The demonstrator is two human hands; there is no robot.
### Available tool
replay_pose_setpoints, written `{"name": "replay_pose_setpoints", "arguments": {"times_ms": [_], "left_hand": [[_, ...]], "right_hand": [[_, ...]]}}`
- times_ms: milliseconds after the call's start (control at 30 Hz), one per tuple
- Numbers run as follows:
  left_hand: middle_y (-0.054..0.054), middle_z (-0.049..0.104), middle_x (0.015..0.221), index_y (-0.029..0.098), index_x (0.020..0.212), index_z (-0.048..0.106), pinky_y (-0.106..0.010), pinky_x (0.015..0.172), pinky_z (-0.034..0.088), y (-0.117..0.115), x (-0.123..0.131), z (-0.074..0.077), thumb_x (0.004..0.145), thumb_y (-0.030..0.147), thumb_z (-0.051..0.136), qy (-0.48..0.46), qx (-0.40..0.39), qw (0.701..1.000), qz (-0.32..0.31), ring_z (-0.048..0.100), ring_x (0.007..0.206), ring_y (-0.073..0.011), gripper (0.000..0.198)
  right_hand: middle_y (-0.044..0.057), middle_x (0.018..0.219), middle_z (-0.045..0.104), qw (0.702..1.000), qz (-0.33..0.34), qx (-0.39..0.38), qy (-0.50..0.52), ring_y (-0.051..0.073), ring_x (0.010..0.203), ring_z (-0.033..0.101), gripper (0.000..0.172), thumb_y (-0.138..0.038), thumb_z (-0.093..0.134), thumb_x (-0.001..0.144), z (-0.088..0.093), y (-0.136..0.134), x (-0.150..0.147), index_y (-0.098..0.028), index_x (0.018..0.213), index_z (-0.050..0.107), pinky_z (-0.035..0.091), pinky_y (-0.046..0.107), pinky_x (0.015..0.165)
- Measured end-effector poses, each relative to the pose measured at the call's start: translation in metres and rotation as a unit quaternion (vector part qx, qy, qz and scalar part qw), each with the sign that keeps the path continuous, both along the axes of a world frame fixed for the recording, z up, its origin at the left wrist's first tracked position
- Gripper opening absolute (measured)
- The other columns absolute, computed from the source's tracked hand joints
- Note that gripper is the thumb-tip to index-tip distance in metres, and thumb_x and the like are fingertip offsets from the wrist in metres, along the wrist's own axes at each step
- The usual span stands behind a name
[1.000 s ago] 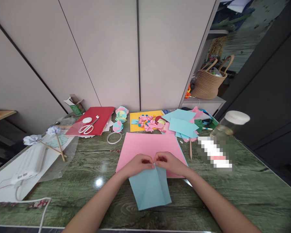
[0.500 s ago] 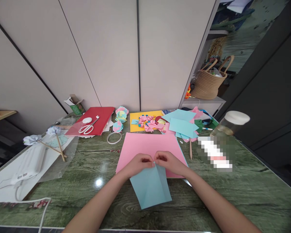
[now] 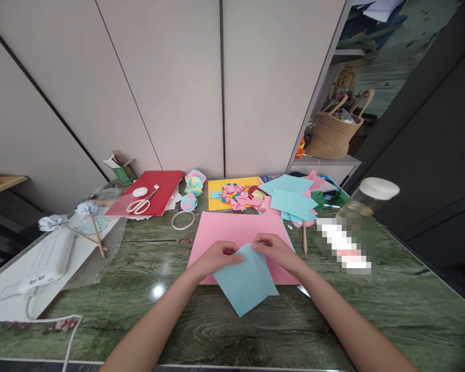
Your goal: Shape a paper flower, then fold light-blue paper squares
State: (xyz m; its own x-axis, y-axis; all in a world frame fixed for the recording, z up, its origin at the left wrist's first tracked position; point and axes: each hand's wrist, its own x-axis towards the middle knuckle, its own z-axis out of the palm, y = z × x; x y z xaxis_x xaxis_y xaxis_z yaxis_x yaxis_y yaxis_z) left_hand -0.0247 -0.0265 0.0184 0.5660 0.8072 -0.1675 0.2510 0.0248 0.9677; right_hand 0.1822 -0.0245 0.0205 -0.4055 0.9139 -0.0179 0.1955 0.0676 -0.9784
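Note:
A light blue sheet of paper (image 3: 248, 281) is held up between my two hands, its lower corner hanging toward me. My left hand (image 3: 221, 257) pinches the sheet at its upper left edge. At the top right edge, my right hand (image 3: 272, 249) grips it between thumb and fingers. Beneath and behind the hands lies a pink stack of paper (image 3: 236, 227) on the green table (image 3: 147, 263). The fingertips behind the blue sheet are partly hidden.
Scissors (image 3: 138, 205) lie on a red folder (image 3: 155, 181) at the back left. A roll of tape (image 3: 183, 220) sits left of the pink stack. Loose blue sheets (image 3: 290, 201), a wooden stick (image 3: 305, 240) and a lidded jar (image 3: 366, 199) are on the right.
My hands have moved slightly apart along the top of the blue sheet. The sheet has been raised and turned, so its lower corner now points down more sharply.

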Motion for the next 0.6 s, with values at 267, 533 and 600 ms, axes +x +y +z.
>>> {"name": "replay_pose_setpoints", "arguments": {"times_ms": [267,533,600], "left_hand": [[0.002,0.048,0.059,0.012,0.064,0.057,-0.02,0.049,0.029,0.006,-0.001,-0.007,0.064,0.046,0.062,0.008,-0.005,0.996,0.088,0.04,0.054,-0.0088,0.034],[0.002,0.05,0.058,0.012,0.063,0.058,-0.019,0.049,0.029,0.004,0.0,-0.011,0.066,0.041,0.062,-0.007,0.017,0.993,0.119,0.041,0.054,-0.0086,0.03],[0.002,0.049,0.057,0.012,0.061,0.058,-0.019,0.048,0.028,0.004,0.0,-0.01,0.065,0.041,0.063,-0.011,0.017,0.992,0.127,0.041,0.052,-0.0083,0.03]], "right_hand": [[-0.004,0.056,0.043,0.996,-0.089,0.021,0.013,0.01,0.055,0.04,0.027,-0.042,0.054,0.073,-0.013,0.009,0.001,-0.018,0.061,0.049,0.03,0.023,0.053],[-0.006,0.053,0.038,0.99,-0.13,0.051,0.009,0.01,0.051,0.036,0.03,-0.043,0.054,0.074,-0.02,0.01,-0.001,-0.019,0.059,0.044,0.026,0.023,0.049],[-0.006,0.052,0.039,0.989,-0.137,0.05,0.017,0.01,0.05,0.037,0.031,-0.044,0.054,0.074,-0.017,0.009,-0.001,-0.019,0.058,0.044,0.027,0.023,0.049]]}}
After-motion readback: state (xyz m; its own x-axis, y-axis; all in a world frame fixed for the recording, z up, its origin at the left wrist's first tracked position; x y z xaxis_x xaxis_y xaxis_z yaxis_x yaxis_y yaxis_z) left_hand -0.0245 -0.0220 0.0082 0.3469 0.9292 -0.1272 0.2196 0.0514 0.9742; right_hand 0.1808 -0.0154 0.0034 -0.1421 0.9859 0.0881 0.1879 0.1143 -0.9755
